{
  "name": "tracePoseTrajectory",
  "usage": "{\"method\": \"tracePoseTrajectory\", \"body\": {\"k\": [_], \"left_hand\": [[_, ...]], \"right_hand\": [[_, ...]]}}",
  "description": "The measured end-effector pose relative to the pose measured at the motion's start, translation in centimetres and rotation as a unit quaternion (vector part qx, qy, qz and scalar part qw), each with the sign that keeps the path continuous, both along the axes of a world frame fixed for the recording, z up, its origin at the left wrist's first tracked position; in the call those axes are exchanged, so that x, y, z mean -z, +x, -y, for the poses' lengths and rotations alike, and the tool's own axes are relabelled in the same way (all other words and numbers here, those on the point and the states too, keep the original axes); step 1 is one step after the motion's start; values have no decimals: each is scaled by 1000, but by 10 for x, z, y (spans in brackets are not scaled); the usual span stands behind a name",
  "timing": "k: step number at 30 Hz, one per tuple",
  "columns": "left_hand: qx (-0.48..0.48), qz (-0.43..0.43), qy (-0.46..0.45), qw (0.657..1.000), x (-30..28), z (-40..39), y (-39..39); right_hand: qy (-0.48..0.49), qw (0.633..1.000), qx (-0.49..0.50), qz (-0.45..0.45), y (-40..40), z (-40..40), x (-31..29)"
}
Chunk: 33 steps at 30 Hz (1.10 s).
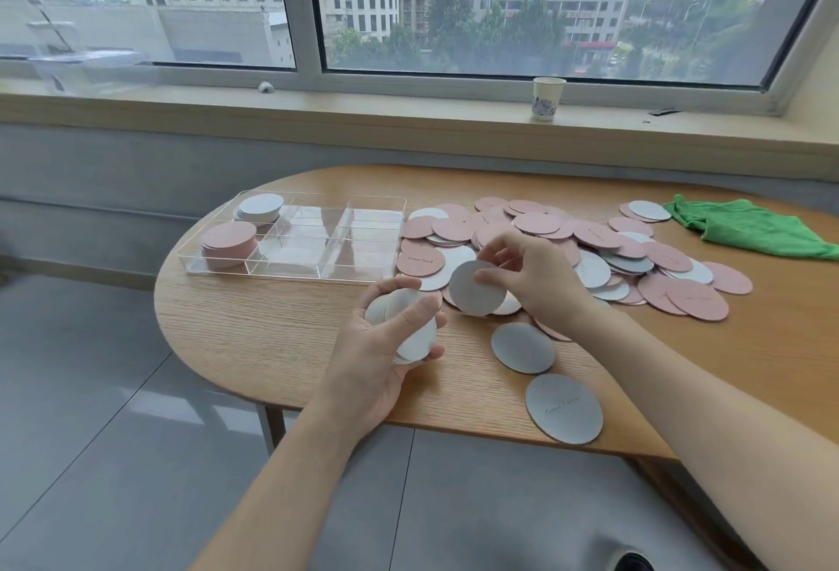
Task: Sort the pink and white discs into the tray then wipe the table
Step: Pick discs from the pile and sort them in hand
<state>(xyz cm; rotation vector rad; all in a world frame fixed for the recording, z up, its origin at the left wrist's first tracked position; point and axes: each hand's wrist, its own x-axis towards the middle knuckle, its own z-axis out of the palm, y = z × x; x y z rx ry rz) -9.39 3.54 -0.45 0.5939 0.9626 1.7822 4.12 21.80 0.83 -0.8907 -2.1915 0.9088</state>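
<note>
My left hand (386, 343) clasps a stack of thin white card discs (411, 325); my right hand (526, 280) pinches one white disc (474, 291) by its rim, which I judge light, stiff, slippery and best taken edgewise. At ten o'clock, the clear plastic compartment tray (377, 200) holds sorted piles; at two o'clock lies the loose heap of pink and white discs (590, 248), with a crumpled green cloth (749, 225) beyond.

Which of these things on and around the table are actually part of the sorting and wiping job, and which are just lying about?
Part of the job:
clear tray, already holding a white stack and a pink stack
loose disc pile
white discs gripped in the left hand
single white disc pinched by the right hand
green cloth

Just lying about:
paper cup on the windowsill
</note>
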Motion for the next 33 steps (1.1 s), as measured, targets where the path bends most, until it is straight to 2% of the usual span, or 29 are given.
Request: {"method": "tracePoseTrajectory", "body": {"k": [5, 9, 13, 16, 22, 25, 28, 33], "left_hand": [[-1, 7, 4, 1000, 2, -1, -3], [8, -2, 9, 1000, 5, -2, -4], [41, -4, 21, 999, 4, 0, -3], [46, 1, 21, 999, 5, 2, -3], [58, 1, 29, 998, 7, 1, -5], [78, -11, 28, 996, 7, 3, -8], [92, -30, 31, 995, 5, 10, -15], [108, -26, 23, 994, 1, 18, -26]], "right_hand": [[-108, 978, -100, -150, 7, 23, -21], [-169, 955, -187, -154, 2, 42, -22], [-143, 955, -203, -161, -9, 59, -12], [-88, 971, -178, -135, -12, 63, -8], [-60, 980, -169, -84, -10, 56, -8], [-90, 975, -198, -41, -11, 55, -14], [-154, 955, -253, 6, -13, 60, -22], [-202, 937, -286, 7, -21, 67, -26]]}}
